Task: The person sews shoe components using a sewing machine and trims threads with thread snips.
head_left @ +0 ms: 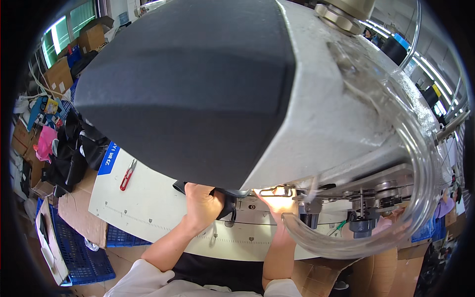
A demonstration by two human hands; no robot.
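The head of a sewing machine [321,94], grey with a large black cover, fills the upper middle and hides much of the work area. Below its lower edge, my left hand [202,204] is closed around a piece of black material [228,207], which bunches beside the fingers. My right hand [278,202] is under the bright lamp by the needle area, behind a thin metal loop. Glare and machine parts hide its fingers, so I cannot see what it touches. Both forearms rest low over the pale table [163,198].
Red-handled thread snips [128,175] lie on the table's left. A clear hose [346,251] loops down at the right. Dark cloth [74,148] is piled at the far left, above a blue crate [81,247]. Cardboard [391,267] stands at the lower right.
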